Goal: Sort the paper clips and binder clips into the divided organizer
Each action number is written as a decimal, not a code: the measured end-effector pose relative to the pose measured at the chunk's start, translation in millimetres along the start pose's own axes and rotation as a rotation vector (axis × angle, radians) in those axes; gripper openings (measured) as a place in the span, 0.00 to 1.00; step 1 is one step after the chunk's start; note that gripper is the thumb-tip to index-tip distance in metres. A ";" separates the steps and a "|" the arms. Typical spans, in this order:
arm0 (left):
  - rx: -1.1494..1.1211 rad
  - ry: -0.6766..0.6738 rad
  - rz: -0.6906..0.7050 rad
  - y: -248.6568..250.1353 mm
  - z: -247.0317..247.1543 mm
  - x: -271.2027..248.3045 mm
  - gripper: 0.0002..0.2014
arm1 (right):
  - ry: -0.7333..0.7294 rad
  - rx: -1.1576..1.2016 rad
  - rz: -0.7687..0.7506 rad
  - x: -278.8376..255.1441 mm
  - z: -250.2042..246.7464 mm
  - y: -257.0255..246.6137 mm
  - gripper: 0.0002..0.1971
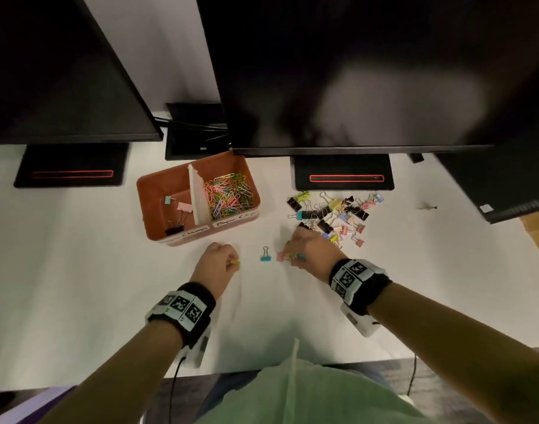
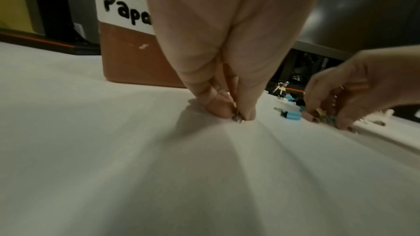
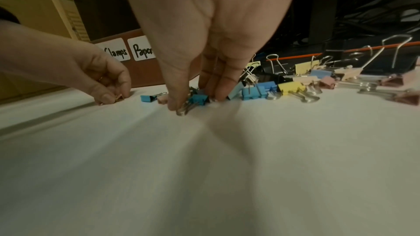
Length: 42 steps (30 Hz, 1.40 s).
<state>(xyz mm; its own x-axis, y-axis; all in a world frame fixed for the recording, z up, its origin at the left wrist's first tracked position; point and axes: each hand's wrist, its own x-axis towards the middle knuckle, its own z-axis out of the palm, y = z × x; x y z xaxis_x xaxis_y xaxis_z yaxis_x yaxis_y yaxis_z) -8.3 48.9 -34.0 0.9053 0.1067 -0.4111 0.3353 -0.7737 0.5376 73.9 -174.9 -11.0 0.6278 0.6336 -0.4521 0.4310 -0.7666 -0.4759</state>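
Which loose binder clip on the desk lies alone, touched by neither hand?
The small blue binder clip, lying between the left hand and right hand; the others are pinched or piled.

**Both hands on clips**

Left hand (image 1: 218,262) pinches a small yellow clip (image 1: 234,263) on the desk (image 1: 78,270). Right hand (image 1: 308,249) curls over a clip cluster (image 1: 288,256) beside a lone blue clip (image 1: 265,257). Behind sits the organizer (image 1: 158,237), paper clips (image 1: 228,194) in its right compartment

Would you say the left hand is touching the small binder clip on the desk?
Touching. In the right wrist view, the left hand pinches the small binder clip between thumb and fingers, down against the desk.
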 end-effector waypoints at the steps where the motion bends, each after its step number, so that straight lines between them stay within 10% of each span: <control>1: -0.002 -0.014 -0.008 0.2 -1.3 1.7 0.06 | 0.006 -0.004 0.000 1.3 0.3 0.9 0.15; 15: -0.079 -0.166 0.105 27.9 -7.2 9.8 0.11 | 0.115 0.173 -0.084 -7.2 -18.5 16.1 0.11; 20: -0.066 -0.249 0.156 44.0 2.2 18.0 0.20 | -0.144 0.100 -0.067 -11.5 -16.1 25.8 0.19; 30: -0.012 -0.151 0.143 41.8 11.2 21.6 0.05 | -0.064 0.065 -0.071 -10.2 -2.2 26.5 0.12; 42: 0.048 -0.180 0.175 45.0 12.4 18.9 0.18 | -0.088 0.068 -0.044 -10.2 -0.2 30.5 0.10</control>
<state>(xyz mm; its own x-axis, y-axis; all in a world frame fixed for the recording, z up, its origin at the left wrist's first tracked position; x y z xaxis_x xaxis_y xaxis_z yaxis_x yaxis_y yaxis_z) 20.6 8.4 -26.8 0.8863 -0.1407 -0.4413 0.1611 -0.7995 0.5786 80.8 -204.7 -20.8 0.5483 0.6755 -0.4929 0.4098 -0.7309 -0.5457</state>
